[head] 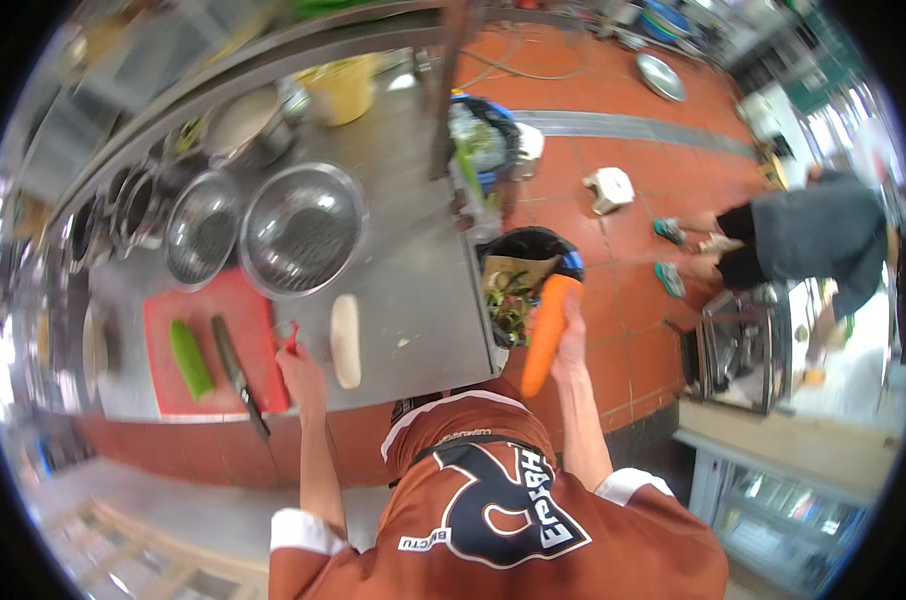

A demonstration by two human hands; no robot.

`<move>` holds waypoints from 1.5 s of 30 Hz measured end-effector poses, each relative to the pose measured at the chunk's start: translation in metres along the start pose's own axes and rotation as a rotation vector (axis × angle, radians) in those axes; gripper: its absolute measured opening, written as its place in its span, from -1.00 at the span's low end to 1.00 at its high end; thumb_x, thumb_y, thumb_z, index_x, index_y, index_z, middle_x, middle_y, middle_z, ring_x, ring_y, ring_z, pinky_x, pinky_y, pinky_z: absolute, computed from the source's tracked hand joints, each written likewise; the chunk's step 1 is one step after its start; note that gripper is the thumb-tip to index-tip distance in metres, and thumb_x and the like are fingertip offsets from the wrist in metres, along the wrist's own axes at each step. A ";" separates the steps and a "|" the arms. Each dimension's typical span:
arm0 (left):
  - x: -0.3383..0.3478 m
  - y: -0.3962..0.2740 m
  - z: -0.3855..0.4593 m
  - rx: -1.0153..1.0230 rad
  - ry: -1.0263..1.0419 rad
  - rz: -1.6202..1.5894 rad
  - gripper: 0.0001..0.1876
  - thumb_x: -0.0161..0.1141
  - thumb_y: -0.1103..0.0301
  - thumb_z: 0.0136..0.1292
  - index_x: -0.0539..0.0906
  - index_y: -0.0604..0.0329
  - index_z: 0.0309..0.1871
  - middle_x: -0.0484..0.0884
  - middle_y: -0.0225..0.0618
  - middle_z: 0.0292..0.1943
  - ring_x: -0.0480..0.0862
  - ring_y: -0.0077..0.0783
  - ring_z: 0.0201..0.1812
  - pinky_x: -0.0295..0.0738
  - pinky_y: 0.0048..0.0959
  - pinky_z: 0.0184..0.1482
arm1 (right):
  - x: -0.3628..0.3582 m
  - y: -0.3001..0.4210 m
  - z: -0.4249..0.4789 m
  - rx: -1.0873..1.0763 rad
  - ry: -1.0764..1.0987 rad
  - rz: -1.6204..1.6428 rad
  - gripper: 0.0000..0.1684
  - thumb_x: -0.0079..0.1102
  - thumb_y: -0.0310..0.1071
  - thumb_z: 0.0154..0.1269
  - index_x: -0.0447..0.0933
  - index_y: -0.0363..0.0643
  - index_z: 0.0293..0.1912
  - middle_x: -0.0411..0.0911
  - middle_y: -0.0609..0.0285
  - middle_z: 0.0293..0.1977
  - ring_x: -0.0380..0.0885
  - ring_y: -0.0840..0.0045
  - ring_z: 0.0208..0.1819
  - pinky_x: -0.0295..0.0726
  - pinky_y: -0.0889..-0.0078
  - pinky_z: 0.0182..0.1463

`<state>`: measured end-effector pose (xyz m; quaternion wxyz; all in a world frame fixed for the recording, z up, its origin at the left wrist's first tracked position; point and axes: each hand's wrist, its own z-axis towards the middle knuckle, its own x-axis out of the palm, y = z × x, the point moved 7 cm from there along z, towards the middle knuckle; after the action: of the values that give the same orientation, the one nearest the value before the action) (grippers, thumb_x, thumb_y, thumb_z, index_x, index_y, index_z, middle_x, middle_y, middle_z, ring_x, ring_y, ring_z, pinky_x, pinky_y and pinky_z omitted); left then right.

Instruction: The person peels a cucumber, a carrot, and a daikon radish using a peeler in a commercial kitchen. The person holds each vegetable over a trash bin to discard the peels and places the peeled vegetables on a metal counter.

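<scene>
My right hand (pixel 570 341) is closed around a large orange carrot (pixel 546 330), above a black-lined bin (pixel 531 244) with plant scraps (pixel 509 300) in it. At the counter, my left hand (pixel 303 379) grips a small red tool (pixel 291 337), probably a peeler, beside the edge of a red cutting board (pixel 254 315). On the board lie a green peeled vegetable piece (pixel 190 360) and a kitchen knife (pixel 231 360), its dark handle jutting past the front edge. A pale, long peeled vegetable (pixel 345 341) rests on the steel counter (pixel 415 300), right of my left hand.
Two perforated steel bowls (pixel 303 229) stand behind the board, with several pots (pixel 246 124) farther back. A shelf post (pixel 449 90) rises at the counter's end. On the tiled floor is a white stool (pixel 610 189). Another person (pixel 813 232) stands at the right.
</scene>
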<state>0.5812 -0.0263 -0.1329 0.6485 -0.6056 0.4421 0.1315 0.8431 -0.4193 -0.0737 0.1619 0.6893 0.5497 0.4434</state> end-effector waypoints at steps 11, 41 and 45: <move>0.163 -0.357 -0.222 0.563 0.669 -0.130 -0.62 -0.02 0.16 0.55 0.39 0.28 0.20 0.67 0.19 -0.09 0.71 0.30 -0.20 0.58 0.14 -0.19 | -0.038 0.053 0.018 -0.124 0.120 0.306 -0.26 -0.22 0.40 0.52 0.49 -0.07 0.13 0.62 0.21 -0.13 0.61 0.54 -0.17 0.62 0.41 -0.04; 0.313 -0.384 -0.347 0.679 0.953 0.464 -0.68 -0.07 0.14 0.56 0.36 0.26 0.03 0.67 0.24 -0.30 0.67 0.39 -0.32 0.53 0.22 -0.26 | -0.326 0.163 0.117 -0.209 -0.340 0.527 -0.10 -0.17 0.59 0.35 0.51 -0.14 -0.08 0.57 0.15 -0.45 0.56 0.52 -0.50 0.59 0.44 -0.41; 0.322 -0.461 -0.338 0.799 0.801 0.329 -0.68 -0.08 0.13 0.57 0.36 0.27 0.00 0.67 0.22 -0.29 0.68 0.36 -0.32 0.54 0.20 -0.28 | -0.272 0.148 0.102 -0.188 -0.193 0.516 -0.13 -0.28 0.56 0.41 0.53 -0.10 -0.06 0.60 0.12 -0.47 0.58 0.48 -0.51 0.60 0.43 -0.43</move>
<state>0.9517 -0.5557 -0.0181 0.5799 -0.2404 0.7561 -0.1852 1.0134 -0.6885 -0.1430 0.1586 0.8273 0.2946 0.4512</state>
